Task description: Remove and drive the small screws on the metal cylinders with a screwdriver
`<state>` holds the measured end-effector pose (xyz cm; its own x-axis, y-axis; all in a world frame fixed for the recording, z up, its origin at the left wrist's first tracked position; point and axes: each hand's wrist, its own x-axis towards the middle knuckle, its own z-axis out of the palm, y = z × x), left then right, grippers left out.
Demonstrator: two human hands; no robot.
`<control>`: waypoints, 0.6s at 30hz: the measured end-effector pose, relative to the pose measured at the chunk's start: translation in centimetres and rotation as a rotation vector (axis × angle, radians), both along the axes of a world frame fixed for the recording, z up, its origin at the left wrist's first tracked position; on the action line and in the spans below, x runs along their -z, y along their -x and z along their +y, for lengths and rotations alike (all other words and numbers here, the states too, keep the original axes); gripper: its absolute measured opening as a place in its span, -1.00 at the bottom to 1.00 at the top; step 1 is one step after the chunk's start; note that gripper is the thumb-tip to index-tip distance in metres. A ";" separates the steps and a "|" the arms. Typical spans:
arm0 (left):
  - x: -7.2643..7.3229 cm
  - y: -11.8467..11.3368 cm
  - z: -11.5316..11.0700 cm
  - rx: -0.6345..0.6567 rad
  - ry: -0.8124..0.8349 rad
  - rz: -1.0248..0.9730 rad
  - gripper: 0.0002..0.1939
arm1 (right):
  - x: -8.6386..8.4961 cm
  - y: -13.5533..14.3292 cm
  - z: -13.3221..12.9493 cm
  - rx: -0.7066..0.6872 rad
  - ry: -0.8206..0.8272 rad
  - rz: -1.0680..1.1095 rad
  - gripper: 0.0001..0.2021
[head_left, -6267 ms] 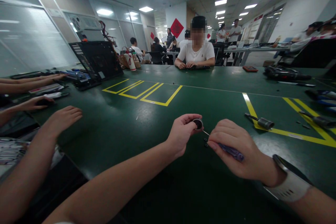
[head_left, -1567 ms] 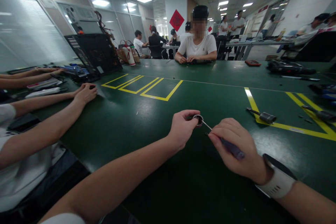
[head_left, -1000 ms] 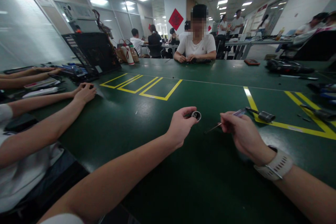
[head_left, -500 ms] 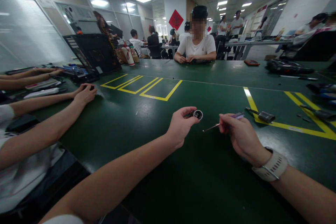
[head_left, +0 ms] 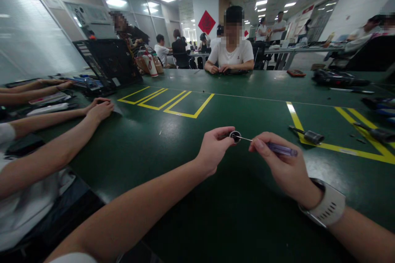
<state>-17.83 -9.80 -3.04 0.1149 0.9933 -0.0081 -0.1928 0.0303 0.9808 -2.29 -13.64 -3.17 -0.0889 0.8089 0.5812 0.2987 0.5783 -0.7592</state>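
Observation:
Between thumb and fingers, my left hand (head_left: 215,150) grips a small dark cylindrical part (head_left: 235,136) whose round, silver-rimmed end faces right. My right hand (head_left: 282,162) is closed around a screwdriver (head_left: 282,149) with a translucent purple handle and a thin metal shaft. The shaft points left, and its tip is inside the open end of the cylindrical part; what it touches in there is hidden. Both hands are above the green table (head_left: 185,205). Beyond my right hand lies a dark cylindrical part with a thin stem (head_left: 312,137).
Yellow tape outlines (head_left: 182,113) mark the table. A second stemmed part (head_left: 376,132) lies at the right, with small dark bits nearby. A co-worker's hands (head_left: 100,109) rest at the left, near a black frame (head_left: 108,63). Another person (head_left: 231,55) sits opposite.
My right hand has turned the screwdriver and brought its tip into the cylindrical part's open end. My left hand has shifted slightly, still holding that part.

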 end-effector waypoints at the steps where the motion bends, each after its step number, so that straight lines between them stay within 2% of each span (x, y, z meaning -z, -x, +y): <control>1: 0.1 0.0 0.0 0.006 -0.009 0.002 -0.74 | -0.2 0.1 -0.1 -0.006 -0.023 -0.024 -0.83; 6: 0.4 0.1 0.0 0.037 -0.062 0.023 -0.76 | -0.5 0.2 -0.3 -0.001 -0.090 -0.131 -0.85; 18: 0.7 0.1 0.0 0.009 -0.130 0.113 -0.77 | -0.3 0.5 -0.7 -0.079 -0.313 -0.269 -0.90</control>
